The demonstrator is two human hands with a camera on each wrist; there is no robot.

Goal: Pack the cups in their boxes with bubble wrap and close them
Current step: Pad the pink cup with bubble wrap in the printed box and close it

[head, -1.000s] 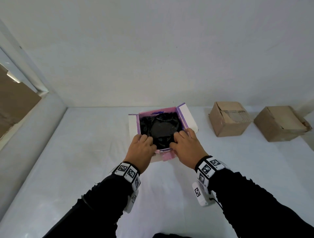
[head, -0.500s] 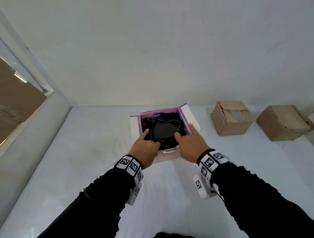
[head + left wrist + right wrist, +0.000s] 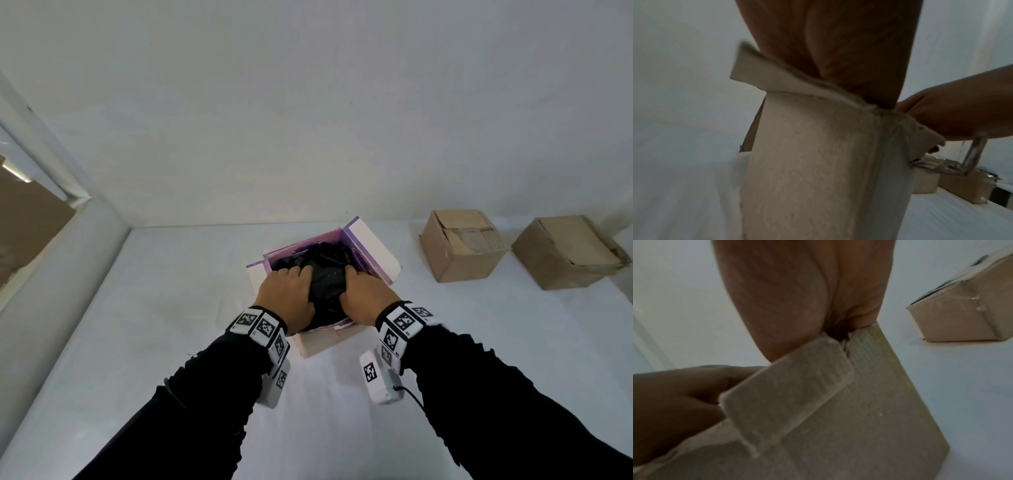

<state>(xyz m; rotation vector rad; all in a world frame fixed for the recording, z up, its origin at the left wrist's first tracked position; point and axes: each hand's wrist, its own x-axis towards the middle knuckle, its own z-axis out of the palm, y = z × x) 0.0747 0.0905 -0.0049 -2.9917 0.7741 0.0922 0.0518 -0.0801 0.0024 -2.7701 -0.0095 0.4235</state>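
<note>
Now sunk deeper into the open box (image 3: pixel 371 246), both hands, left hand (image 3: pixel 289 294) and right hand (image 3: pixel 364 296), fingers curled on the black wrapped bundle (image 3: pixel 327 277), seating it before flap closing.

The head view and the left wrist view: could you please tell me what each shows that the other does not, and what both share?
Only the head view shows the inside of the purple-lined box, with the black bubble wrap under the left hand and the right hand. Only the left wrist view shows the box's plain outer wall up close, and a bent strip of clear tape beside it. Both show the two brown cardboard boxes on the white table.
</note>
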